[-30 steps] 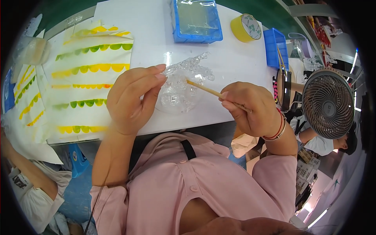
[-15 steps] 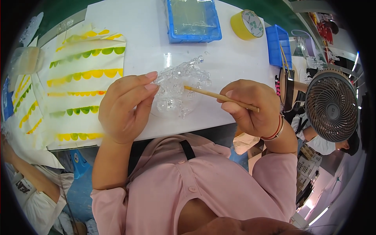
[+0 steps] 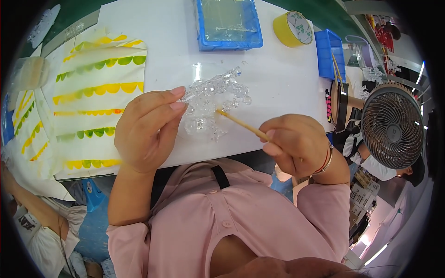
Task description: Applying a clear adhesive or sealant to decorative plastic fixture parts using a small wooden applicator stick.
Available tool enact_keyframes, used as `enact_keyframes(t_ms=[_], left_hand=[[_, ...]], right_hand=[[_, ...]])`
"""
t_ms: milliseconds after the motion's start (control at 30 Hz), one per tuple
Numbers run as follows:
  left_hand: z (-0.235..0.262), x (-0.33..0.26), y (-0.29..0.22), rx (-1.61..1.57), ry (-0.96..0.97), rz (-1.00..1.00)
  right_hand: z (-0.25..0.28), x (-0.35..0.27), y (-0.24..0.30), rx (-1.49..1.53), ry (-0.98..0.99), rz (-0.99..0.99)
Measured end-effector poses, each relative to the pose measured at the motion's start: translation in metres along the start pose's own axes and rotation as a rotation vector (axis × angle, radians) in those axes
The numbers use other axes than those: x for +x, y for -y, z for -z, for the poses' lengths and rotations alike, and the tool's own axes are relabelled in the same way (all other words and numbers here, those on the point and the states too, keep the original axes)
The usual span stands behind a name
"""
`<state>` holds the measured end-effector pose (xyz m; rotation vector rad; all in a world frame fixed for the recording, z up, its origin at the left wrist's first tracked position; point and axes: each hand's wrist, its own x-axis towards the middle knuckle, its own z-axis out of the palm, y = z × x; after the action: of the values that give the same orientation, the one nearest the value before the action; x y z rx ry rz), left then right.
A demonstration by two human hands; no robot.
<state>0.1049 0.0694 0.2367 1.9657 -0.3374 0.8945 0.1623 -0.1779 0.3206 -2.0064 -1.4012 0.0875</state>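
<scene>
A cluster of clear, shiny plastic-like pieces (image 3: 215, 92) is in front of me over the white table; its exact shape is hard to make out. My left hand (image 3: 150, 123) pinches its left end between thumb and fingertips. In my right hand (image 3: 296, 143) is a thin wooden stick (image 3: 243, 124), gripped between thumb and bent fingers. The stick slants up to the left, and its yellowish tip meets or nearly meets the lower part of the clear cluster. Whether it touches, I cannot tell.
A blue bin (image 3: 229, 46) of clear material stands at the back, beside a yellow tape roll (image 3: 292, 30). A smaller blue bin (image 3: 330, 55) and a fan (image 3: 393, 125) are at right. Cloth with green and yellow scallops (image 3: 99, 88) lies left. Another person's arm (image 3: 37, 208) is lower left.
My right hand has moved down and slightly left, so the stick slants more steeply, its tip a little lower. My left hand and the clear cluster have hardly moved.
</scene>
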Motion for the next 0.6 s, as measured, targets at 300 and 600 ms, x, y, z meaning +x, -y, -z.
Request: enact_keyframes(t_ms=[300, 600], left_hand=[[0.0, -0.001, 0.0, 0.009, 0.006, 0.011], [-0.001, -0.003, 0.0, 0.025, 0.021, 0.015]], right_hand=[[0.006, 0.013, -0.008, -0.051, -0.073, -0.121], [0.011, 0.017, -0.007, -0.098, -0.061, -0.225]])
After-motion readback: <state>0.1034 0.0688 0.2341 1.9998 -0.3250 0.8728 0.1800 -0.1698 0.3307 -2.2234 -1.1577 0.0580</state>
